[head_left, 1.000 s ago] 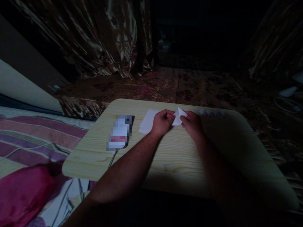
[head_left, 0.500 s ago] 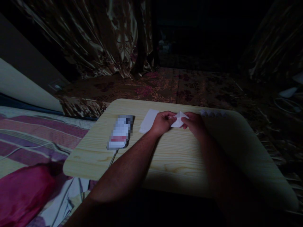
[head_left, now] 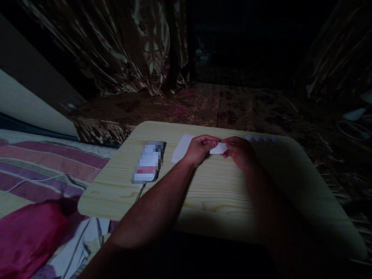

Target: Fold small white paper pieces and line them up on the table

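A small piece of folded white paper [head_left: 218, 148] is pinched between both hands above the far half of the wooden table [head_left: 215, 193]. My left hand [head_left: 200, 149] grips its left side with thumb and fingers. On the right side, my right hand [head_left: 240, 151] pinches it too, and its fingers cover part of the paper. Just left of my left hand lies a stack of white paper sheets [head_left: 182, 148], partly hidden by that hand. Several small whitish folded pieces [head_left: 261, 140] sit in a row beyond my right hand, dim in the shadow.
A phone [head_left: 147, 162], blurred out, lies on the table's left side with a cable [head_left: 140, 193] running toward me. To the left is a bed with a striped cover [head_left: 52, 166] and a pink cloth item [head_left: 31, 236]. Patterned curtains [head_left: 151, 46] hang behind.
The paper between my hands showed a pointed top before; now it shows a flatter, smaller face. My right hand has shifted slightly, and its fingers have come nearer the left ones.
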The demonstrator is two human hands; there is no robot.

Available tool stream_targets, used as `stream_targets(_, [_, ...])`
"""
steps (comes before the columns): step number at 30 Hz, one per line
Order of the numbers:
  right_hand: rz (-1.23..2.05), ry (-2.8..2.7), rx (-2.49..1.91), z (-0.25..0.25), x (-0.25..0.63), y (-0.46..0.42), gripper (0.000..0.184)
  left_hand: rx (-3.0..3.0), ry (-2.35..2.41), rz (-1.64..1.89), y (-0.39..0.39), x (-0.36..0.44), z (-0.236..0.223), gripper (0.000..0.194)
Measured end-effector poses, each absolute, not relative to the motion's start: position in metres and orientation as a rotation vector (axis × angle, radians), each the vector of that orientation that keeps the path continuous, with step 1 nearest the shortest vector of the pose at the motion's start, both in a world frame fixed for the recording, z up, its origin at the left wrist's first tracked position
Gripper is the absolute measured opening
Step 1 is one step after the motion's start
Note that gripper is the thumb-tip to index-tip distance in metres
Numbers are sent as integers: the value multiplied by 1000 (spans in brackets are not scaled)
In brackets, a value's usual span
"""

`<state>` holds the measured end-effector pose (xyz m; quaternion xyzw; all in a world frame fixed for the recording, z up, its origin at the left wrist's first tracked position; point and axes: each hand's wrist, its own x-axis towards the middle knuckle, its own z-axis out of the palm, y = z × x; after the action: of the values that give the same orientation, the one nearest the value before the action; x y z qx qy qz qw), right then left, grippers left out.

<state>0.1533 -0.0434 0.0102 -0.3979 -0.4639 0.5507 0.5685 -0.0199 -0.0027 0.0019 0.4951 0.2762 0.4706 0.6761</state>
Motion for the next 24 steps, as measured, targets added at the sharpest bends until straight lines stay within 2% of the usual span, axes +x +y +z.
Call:
stream_targets(10, [1275,-1056,-987,17,148,-47,14,1081,649,1067,-2,-20,1,31])
stream_targets(15, [1210,-1126,-1089,15,147,-46,28,1111,733,1096,-3,-20,2,27])
stream_targets(19, [1190,-1180,-1122,18,147,-47,49,1136,789,1153,-3,-20,2,28])
stream_targets(24, [1119,-1209,-1180,20,146,-46,47,1230,837,1138,-3,-20,1,28])
